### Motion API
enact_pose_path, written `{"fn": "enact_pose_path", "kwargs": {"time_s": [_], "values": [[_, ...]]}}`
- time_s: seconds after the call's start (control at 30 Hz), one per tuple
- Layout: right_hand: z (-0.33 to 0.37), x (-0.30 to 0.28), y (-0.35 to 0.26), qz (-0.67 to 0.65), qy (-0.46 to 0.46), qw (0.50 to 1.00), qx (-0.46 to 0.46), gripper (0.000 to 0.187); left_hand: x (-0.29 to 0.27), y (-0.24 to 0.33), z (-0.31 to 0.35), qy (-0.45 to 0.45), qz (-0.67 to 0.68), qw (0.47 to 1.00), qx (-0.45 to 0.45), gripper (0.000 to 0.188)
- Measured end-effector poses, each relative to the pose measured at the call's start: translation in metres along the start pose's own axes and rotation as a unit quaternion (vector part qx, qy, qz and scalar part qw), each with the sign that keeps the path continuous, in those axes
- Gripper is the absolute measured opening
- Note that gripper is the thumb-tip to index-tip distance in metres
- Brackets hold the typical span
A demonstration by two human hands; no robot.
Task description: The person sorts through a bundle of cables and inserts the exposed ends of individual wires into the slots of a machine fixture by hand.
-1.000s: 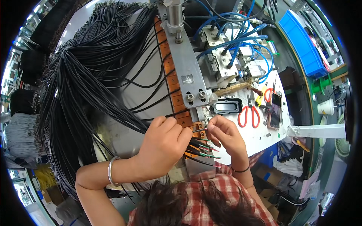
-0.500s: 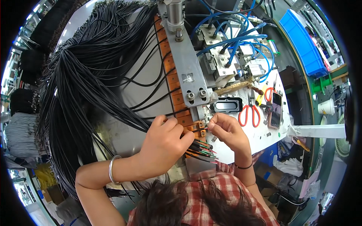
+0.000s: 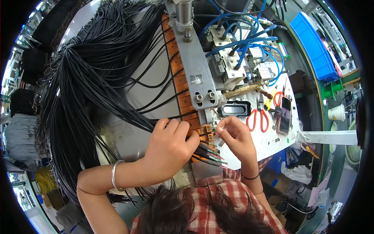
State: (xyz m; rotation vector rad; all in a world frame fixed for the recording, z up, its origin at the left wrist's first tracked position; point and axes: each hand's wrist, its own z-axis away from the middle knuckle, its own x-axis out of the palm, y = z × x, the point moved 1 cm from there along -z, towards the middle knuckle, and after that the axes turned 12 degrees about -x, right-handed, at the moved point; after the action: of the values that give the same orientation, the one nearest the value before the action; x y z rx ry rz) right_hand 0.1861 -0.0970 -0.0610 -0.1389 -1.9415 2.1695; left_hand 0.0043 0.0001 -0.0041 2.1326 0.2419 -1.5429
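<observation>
My left hand [image 3: 169, 144] is closed around black cables [image 3: 117, 107], its fingers curled beside the orange strip [image 3: 180, 78]. Below its fingertips, a bunch of cable ends [image 3: 208, 154] with red and green inner wires fans out to the right. My right hand [image 3: 238, 138] pinches at the tip of a cable lying across the small orange block [image 3: 205, 132]; thumb and forefinger hide most of that tip. Several other black cables run onto the orange strip farther up, beneath a grey metal plate [image 3: 193, 66].
Metal fixtures [image 3: 230, 58] with blue air hoses [image 3: 243, 41] stand behind my right hand. Nearby lie a black rectangular tray [image 3: 235, 102], red-handled scissors [image 3: 258, 119] and a phone [image 3: 285, 115]. A blue bin [image 3: 313, 45] sits at far right. Bundled black cables cover the left side.
The loose cable ends under my left hand have shifted slightly. Both hands keep nearly the same place and grip, the right wrist moving a little left.
</observation>
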Motion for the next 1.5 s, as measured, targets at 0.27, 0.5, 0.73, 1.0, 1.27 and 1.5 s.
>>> {"fn": "enact_pose_path", "kwargs": {"time_s": [0.27,0.5,0.73,1.0,1.27,1.5], "values": [[0.002,0.013,-0.014,0.014,0.028,0.987,-0.155,0.01,-0.005,-0.002,0.0,-0.048,0.064,0.997,0.002,0.034],[0.004,0.017,-0.015,-0.035,0.094,0.988,-0.119,0.003,-0.01,0.001,-0.006,-0.078,0.076,0.994,-0.013,0.038],[0.004,0.01,-0.022,-0.181,-0.021,0.983,-0.022,0.006,-0.01,0.0,-0.008,-0.042,0.083,0.996,0.016,0.016],[0.002,0.002,-0.008,-0.031,0.047,0.996,-0.076,0.008,-0.001,0.002,-0.008,0.014,0.041,0.998,0.048,0.012],[-0.005,0.0,0.003,-0.111,-0.001,0.994,0.001,0.009,-0.008,0.001,-0.004,-0.072,0.026,0.997,-0.001,0.031],[-0.006,-0.003,0.001,-0.055,-0.008,0.998,0.009,0.009,0.003,-0.002,-0.005,-0.001,0.002,0.999,0.041,0.015]]}}
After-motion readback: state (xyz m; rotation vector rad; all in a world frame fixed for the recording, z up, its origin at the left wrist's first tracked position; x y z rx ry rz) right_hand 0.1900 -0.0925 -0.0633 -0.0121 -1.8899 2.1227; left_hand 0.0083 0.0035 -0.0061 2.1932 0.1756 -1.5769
